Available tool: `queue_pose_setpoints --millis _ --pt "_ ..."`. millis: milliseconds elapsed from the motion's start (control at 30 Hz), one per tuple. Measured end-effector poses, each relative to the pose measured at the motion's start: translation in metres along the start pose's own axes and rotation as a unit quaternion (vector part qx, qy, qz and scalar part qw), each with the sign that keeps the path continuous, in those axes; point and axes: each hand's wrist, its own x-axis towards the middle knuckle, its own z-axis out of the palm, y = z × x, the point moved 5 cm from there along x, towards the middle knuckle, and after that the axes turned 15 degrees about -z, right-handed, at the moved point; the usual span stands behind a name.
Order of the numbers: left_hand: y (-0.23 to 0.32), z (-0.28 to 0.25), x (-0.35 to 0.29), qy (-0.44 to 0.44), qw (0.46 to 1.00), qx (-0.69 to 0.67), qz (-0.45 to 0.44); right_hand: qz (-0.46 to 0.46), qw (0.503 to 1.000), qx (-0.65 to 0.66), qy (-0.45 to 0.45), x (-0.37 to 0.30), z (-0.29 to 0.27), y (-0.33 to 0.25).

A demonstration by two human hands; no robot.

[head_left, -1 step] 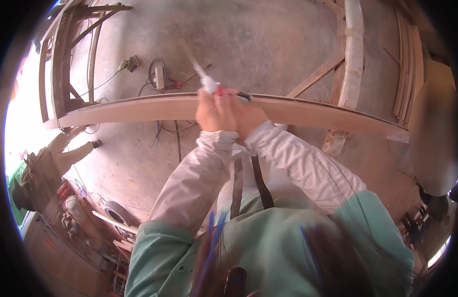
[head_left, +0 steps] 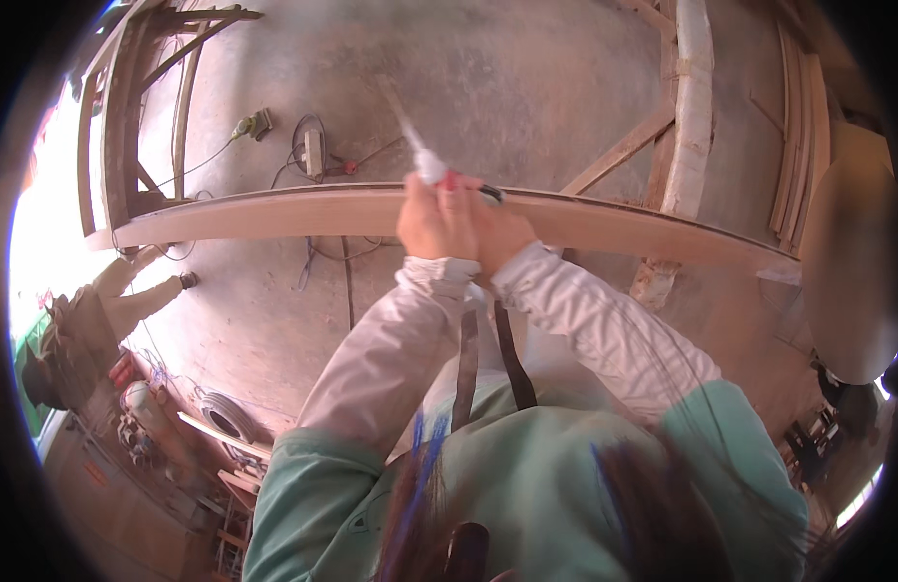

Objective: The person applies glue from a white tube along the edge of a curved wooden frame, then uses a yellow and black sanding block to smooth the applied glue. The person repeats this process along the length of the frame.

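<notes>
We see white glare flooding the left rim, a dimmer right side, the board (head_left: 293, 215) bowed by fisheye distortion, and the white-nosed tool (head_left: 429, 167) probably motion-blurred.

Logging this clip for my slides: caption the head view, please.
Left hand and right hand clasp a long-nosed tool at a long wooden board.

Compared with the earlier picture, the left hand (head_left: 429, 227), the right hand (head_left: 505, 234) and the white-and-red tool (head_left: 430, 167) are now slightly farther right of the white block (head_left: 314, 152).
</notes>
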Motion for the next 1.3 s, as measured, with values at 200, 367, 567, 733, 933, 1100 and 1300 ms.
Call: queue_pose_setpoints --millis 200,367,567,733,933,1100,1300 --pt "0.016 0.052 -0.035 -0.064 0.998 0.004 0.022 -0.026 0.996 -0.050 0.067 -0.057 -0.027 0.024" --pt "0.003 0.018 -0.029 0.008 1.000 0.017 -0.021 -0.073 0.991 -0.110 -0.012 -0.033 -0.008 0.006" --pt "-0.049 -0.079 0.025 0.082 0.984 -0.135 -0.079 -0.174 0.984 0.043 0.019 0.056 0.034 -0.063" --pt "-0.053 -0.118 0.061 0.051 0.980 -0.170 -0.092 -0.254 0.964 0.044 0.070 0.102 0.046 -0.091" --pt "-0.039 -0.096 0.051 0.029 0.992 -0.112 -0.046 -0.193 0.977 0.074 0.047 0.083 0.036 -0.075" --pt "-0.046 -0.088 0.038 0.030 0.987 -0.148 -0.060 -0.183 0.982 0.033 0.023 0.071 0.043 -0.072" --pt "-0.040 -0.078 0.037 0.022 0.988 -0.137 -0.066 -0.192 0.978 0.058 0.054 0.065 0.037 -0.063"
